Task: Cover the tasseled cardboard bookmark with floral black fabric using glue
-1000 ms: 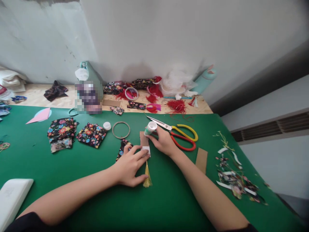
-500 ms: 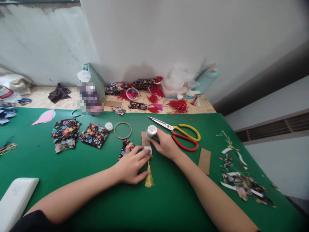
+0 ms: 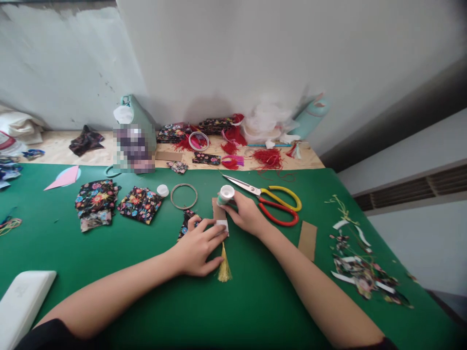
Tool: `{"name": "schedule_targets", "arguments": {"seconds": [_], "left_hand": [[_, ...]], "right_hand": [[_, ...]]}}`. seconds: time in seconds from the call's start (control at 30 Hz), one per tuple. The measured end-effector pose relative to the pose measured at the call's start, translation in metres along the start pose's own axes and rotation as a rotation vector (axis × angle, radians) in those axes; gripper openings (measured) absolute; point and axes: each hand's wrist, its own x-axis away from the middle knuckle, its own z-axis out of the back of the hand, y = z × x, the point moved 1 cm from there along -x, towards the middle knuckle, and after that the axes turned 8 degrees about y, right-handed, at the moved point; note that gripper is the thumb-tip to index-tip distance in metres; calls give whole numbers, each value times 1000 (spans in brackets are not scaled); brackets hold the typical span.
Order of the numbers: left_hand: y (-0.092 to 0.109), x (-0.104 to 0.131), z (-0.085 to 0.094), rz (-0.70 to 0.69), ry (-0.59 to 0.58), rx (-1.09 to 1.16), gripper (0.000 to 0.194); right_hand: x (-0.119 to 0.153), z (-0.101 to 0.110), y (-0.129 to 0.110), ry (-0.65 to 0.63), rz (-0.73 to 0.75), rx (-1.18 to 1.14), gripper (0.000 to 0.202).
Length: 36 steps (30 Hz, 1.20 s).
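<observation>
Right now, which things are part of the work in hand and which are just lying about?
In use, it seems:
small tube, in the right hand
brown strip, under the left hand
yellow tassel, by the strip's lower end

Lying about:
scissors
loose brown card
thin ring
pink paper

The green table (image 3: 233, 316) is covered with craft things. On the left, pink paper (image 3: 64, 178) is laid over a pale blue round piece (image 3: 75, 173), and 2 flowery cloth piles (image 3: 95, 204) are set side by side. A white cap (image 3: 162, 190) and a thin ring (image 3: 172, 196) are placed near them. In the middle, a brown strip (image 3: 218, 212) is laid above a gold tassel (image 3: 224, 267). To the right, scissors (image 3: 251, 188) with 1 yellow handle and 1 red handle are seen, then a brown card (image 3: 308, 240) and strewn scraps (image 3: 365, 277).
</observation>
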Motion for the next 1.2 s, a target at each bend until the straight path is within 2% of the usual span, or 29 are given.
{"name": "schedule_targets", "arguments": {"seconds": [0.1, 0.23, 0.47, 0.67, 0.87, 1.03, 1.2], "left_hand": [[0, 0, 0, -5, 5, 4, 50], [0, 0, 0, -9, 4, -4, 50], [0, 0, 0, -16, -3, -21, 49], [-1, 0, -2, -35, 10, -44, 48], [-1, 1, -3, -50, 23, -62, 48], [-2, 1, -4, -60, 26, -91, 48], [-2, 1, -5, -60, 47, -85, 45]], "right_hand": [[0, 3, -1, -27, 21, -1, 26], [5, 12, -9, -143, 27, -20, 24], [-3, 8, -5, -4, 6, -12, 22], [1, 17, -11, -170, 32, -48, 24], [-2, 11, -9, -49, 50, -4, 30], [0, 12, -13, -160, 61, -40, 29], [-4, 9, -9, -60, 29, -3, 28]]}}
